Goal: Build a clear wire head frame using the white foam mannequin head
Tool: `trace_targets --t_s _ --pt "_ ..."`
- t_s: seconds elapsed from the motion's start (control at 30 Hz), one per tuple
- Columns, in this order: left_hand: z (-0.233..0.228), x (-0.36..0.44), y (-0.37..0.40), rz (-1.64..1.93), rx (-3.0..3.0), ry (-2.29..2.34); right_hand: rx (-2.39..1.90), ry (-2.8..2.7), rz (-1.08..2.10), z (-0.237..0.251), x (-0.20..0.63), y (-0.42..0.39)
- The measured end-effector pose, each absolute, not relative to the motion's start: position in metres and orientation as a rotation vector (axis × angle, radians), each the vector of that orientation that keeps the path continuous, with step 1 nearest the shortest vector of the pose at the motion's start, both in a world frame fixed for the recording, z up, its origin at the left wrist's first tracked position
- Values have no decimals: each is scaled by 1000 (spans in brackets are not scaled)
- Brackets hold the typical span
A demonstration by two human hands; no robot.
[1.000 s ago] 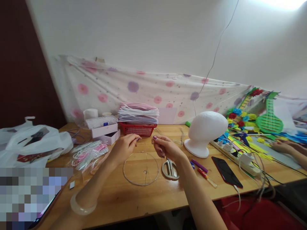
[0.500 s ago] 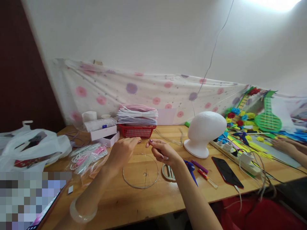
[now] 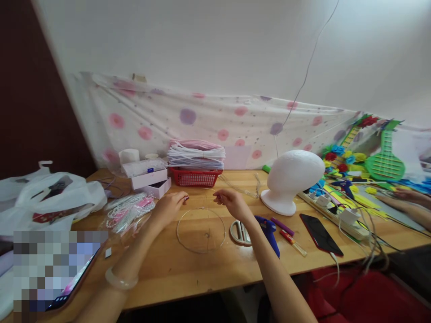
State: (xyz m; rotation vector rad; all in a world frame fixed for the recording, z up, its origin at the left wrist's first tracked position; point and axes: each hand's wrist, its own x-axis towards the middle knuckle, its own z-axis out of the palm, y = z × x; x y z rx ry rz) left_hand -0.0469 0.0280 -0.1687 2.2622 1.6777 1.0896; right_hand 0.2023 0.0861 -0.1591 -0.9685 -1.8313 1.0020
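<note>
My left hand point(image 3: 171, 207) and my right hand point(image 3: 231, 202) are raised over the table, a short gap between them. The fingers of both are pinched together. A very fine wire point(image 3: 204, 189) shows faintly between the fingertips; its ends are hidden in the fingers. Below them is a thin wire ring point(image 3: 201, 252), with a fine strand running up from it towards the hands. Inside the ring's outline a small twist point(image 3: 207, 234) shows. To the ring's right lie scissors point(image 3: 239, 233) with pale handles, partly behind my right forearm, and a blue glue gun point(image 3: 268, 229).
A white foam head point(image 3: 292, 179) stands on the right, near a phone point(image 3: 319, 234) and a power strip point(image 3: 357, 229). A red basket point(image 3: 196, 178) of pipe cleaners stands behind. Bagged beads point(image 3: 129, 211), boxes point(image 3: 149, 179) and a plastic bag point(image 3: 63, 197) are left. Another person's hands point(image 3: 404, 197) are far right.
My hands have moved apart, the left going left and the right slightly right. The camera view has shifted a little.
</note>
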Motion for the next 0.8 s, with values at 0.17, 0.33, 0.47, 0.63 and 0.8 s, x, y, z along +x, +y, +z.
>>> trace_targets --t_s 0.17,0.33,0.47,0.63,0.8 --pt "-194 -52 34 1014 2138 1590 -1115 -1944 747 -181 208 82" --pt "-202 -65 32 974 2083 1529 -1179 -2007 665 -195 213 80" --pt "-207 -78 25 928 2029 1516 -1184 -2008 645 -202 214 78" --pt "-211 -76 20 976 1968 1509 -1177 -1985 615 -209 213 75" --pt "-214 -66 19 1085 1903 1487 -1212 -1942 562 -216 215 72"
